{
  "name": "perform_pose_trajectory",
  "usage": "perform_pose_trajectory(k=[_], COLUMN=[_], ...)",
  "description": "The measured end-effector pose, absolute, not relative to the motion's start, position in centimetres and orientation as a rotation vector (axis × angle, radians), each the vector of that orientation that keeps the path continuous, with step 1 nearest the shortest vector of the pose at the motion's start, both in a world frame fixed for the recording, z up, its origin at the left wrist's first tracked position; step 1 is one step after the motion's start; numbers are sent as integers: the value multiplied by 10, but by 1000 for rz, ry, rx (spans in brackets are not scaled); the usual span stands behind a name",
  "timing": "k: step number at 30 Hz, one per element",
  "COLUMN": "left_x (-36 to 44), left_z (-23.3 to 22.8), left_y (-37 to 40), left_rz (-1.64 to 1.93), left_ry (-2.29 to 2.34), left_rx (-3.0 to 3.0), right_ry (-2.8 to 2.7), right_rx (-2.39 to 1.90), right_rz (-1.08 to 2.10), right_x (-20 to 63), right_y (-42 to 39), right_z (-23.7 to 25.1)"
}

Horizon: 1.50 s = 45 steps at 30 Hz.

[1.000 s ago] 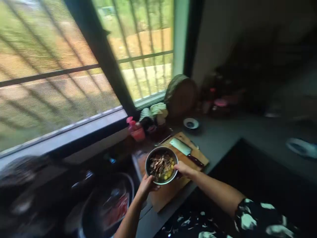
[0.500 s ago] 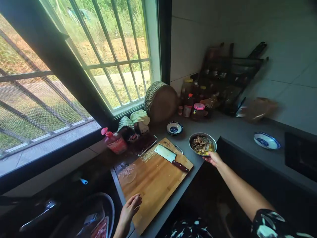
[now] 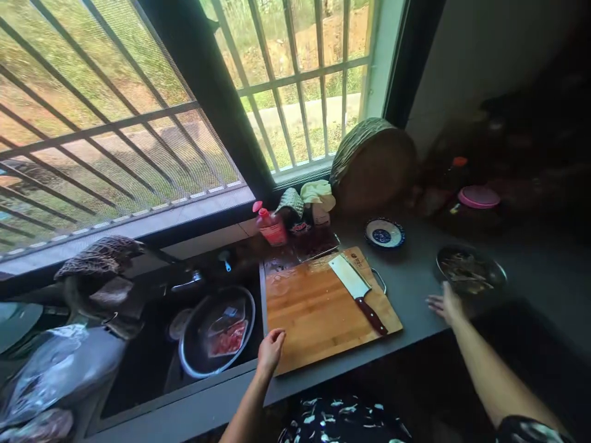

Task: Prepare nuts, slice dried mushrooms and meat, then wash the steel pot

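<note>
A metal bowl (image 3: pixel 471 271) of chopped food stands on the dark counter at the right. My right hand (image 3: pixel 444 303) hovers open just left of it, fingers spread, not touching. My left hand (image 3: pixel 271 347) rests with loosely curled fingers on the front left edge of a wooden cutting board (image 3: pixel 314 307), holding nothing. A cleaver (image 3: pixel 356 289) with a dark red handle lies on the board's right side.
A sink at the left holds a round pan (image 3: pixel 217 332) with a packet of red meat. A red bottle (image 3: pixel 270 224), cloths, a round wooden block (image 3: pixel 373 163), a blue-patterned dish (image 3: pixel 384 234) and jars (image 3: pixel 478 200) line the back. Plastic bags (image 3: pixel 55 369) lie far left.
Both hands held the bowl over the board; my right hand carried it right, set it on the counter and let go. My left hand dropped to the board's front edge.
</note>
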State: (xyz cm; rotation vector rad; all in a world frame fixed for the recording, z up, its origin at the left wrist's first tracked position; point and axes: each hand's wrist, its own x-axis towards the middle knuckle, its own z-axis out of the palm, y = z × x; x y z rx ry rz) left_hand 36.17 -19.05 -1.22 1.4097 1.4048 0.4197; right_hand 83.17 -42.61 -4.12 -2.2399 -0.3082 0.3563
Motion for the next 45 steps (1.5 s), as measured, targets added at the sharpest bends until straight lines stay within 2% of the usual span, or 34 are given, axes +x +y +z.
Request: perform_pose_trajectory(k=[2, 4, 6, 9, 13, 17, 21, 26, 30, 36, 40, 45], left_x=[389, 422, 457, 500, 521, 495, 436, 356, 307, 262, 263, 284], left_z=[-16, -16, -16, -20, -31, -36, -32, -22, -23, -38, -46, -58], left_y=[-199, -209, -220, -237, -255, -253, -235, -211, -195, -175, -165, -154], left_rz=[405, 381, 361, 247, 189, 257, 311, 420, 448, 356, 400, 505], left_ry=[1338, 1231, 1154, 1097, 1042, 1071, 1226, 1337, 1357, 1276, 1307, 1370], left_rx=[1475, 1509, 1445, 1141, 994, 986, 889, 784, 823, 895, 1077, 1076], right_ry=[-456, -939, -1233, -1336, -1225, -938, -491, -112, -84, -243, -284, -358], right_rx=[-2247, -2292, -2424, -2613, -2573, -2225, -1715, -1545, -1735, -2504, -2634, -2646], right_rz=[487, 632, 615, 507, 438, 673, 997, 951, 862, 487, 302, 332], right_x=[788, 739, 696, 664, 671, 688, 685, 665, 642, 660, 707, 747], right_y=[-395, -362, -334, -312, -316, -357, -416, -463, -464, -420, -361, -294], right_z=[-44, -41, -36, -26, -12, -12, -38, -78, -91, -67, -42, -38])
